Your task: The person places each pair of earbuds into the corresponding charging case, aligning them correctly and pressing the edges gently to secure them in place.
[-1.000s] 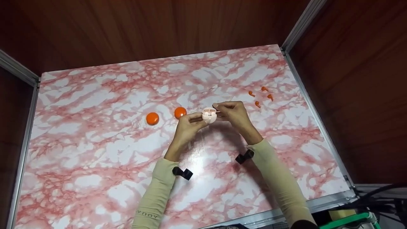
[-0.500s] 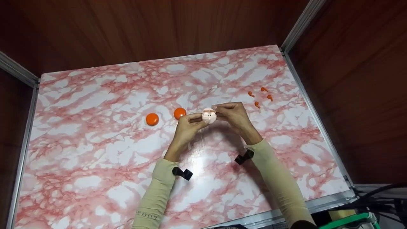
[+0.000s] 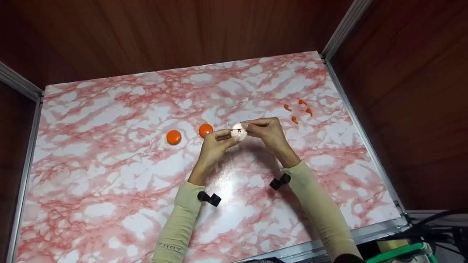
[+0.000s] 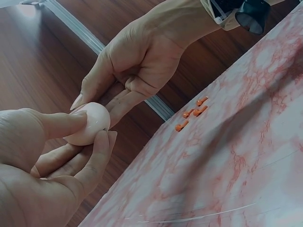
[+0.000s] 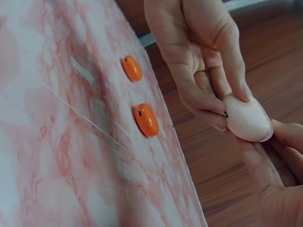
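A small round, pale pink earbud case (image 3: 239,133) is held up above the table between both hands. My left hand (image 3: 215,148) grips it from the left, thumb on its near face and fingers round the edge and behind. From the right, my right hand (image 3: 268,133) pinches the case at its upper edge, by the lid. In the right wrist view the case (image 5: 246,118) shows a thin seam near the right fingers, with the lid down or nearly down. Any contents are hidden.
Two round orange cases (image 3: 173,137) (image 3: 206,130) lie on the marbled table (image 3: 109,175), left of the hands. Several orange earbuds (image 3: 294,119) lie loose at the back right. Brown wood panels (image 3: 182,33) stand round the table. A green-rimmed bin (image 3: 400,252) is at the lower right.
The lid of the pale pink case has swung down from standing open. The right fingers have followed the lid slightly, and the left hand keeps its grip.
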Motion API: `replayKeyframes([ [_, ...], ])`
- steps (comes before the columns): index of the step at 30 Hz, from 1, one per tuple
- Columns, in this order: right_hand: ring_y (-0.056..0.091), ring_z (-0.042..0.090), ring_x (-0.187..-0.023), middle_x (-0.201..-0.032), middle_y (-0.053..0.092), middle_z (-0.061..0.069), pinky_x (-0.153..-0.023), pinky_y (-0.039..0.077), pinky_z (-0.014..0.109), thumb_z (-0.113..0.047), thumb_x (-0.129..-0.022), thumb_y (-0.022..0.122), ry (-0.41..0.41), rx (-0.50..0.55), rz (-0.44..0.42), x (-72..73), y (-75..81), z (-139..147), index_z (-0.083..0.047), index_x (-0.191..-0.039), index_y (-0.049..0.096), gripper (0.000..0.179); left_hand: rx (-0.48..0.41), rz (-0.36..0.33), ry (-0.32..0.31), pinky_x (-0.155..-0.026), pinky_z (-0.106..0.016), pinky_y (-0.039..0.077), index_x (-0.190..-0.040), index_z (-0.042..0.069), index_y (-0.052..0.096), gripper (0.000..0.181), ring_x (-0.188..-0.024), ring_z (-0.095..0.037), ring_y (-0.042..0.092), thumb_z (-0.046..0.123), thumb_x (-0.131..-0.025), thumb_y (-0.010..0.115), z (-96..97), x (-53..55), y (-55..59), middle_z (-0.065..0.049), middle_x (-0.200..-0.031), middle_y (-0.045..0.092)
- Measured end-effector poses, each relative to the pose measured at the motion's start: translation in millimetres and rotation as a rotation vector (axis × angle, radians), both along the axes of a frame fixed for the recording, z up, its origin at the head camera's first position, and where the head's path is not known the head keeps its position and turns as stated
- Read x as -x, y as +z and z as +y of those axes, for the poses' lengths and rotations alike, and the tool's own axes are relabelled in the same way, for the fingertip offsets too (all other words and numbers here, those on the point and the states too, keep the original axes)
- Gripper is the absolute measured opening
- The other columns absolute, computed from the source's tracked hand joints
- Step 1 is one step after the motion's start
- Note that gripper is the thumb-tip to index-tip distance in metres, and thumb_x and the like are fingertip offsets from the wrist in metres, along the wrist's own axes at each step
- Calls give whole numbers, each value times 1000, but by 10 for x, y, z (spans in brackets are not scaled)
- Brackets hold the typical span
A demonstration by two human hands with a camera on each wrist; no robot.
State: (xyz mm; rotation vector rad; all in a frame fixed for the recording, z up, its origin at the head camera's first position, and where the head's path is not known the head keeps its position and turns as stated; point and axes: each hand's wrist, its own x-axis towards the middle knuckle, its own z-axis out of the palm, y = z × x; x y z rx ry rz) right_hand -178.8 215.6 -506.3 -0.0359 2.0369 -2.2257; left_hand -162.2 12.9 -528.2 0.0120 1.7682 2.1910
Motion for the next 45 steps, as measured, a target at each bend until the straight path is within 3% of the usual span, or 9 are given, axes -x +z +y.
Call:
replayKeyframes([
  [6,78,18,-95,-99,83,3,-85,67,29,-13,-91,84,9,-61,49,-21,-29,-3,2,-108,81,24,-71,-34,8,-92,-30,66,-128,-13,67,36,-99,-19,77,-1,-95,74,-2,5,-19,-32,-124,71],
  [18,78,17,-97,-103,83,4,-84,65,25,-6,-90,82,19,-82,125,-36,-75,11,4,-108,81,20,-91,-35,10,-89,-30,66,-127,-14,68,34,-96,-19,79,-3,-95,73,10,1,-31,-32,-121,73],
  [25,79,18,-95,-104,82,7,-88,67,40,-3,-91,80,39,-54,63,-46,-115,44,9,-113,77,25,-57,-64,31,-97,-44,64,-126,-13,68,34,-91,-20,79,-3,-95,74,50,31,-68,-32,-119,74],
  [28,79,17,-94,-106,81,10,-88,67,42,-2,-91,80,38,-85,44,-34,-138,44,9,-114,77,25,-30,-79,49,-96,-44,65,-126,-12,68,33,-90,-20,79,-3,-95,74,69,52,-113,-31,-119,74],
  [35,78,11,-89,-112,79,22,-81,67,28,-4,-91,81,-38,-191,23,72,-202,43,5,-114,78,25,77,-2,117,-86,-25,66,-128,-7,71,35,-97,-17,77,2,-95,75,161,133,-204,-28,-123,74],
  [41,78,12,-88,-111,79,24,-89,67,44,-4,-91,80,-90,-218,-60,200,-325,40,4,-114,79,24,357,187,171,-73,-19,62,-124,0,76,31,-92,-24,78,7,-94,75,256,191,-278,-19,-107,79],
  [45,78,14,-87,-110,78,25,-88,67,43,-4,-91,80,-98,-242,-86,298,-395,25,4,-112,80,23,500,274,178,-74,-21,61,-117,0,79,25,-86,-20,76,7,-94,74,305,254,-323,-16,-97,79],
])
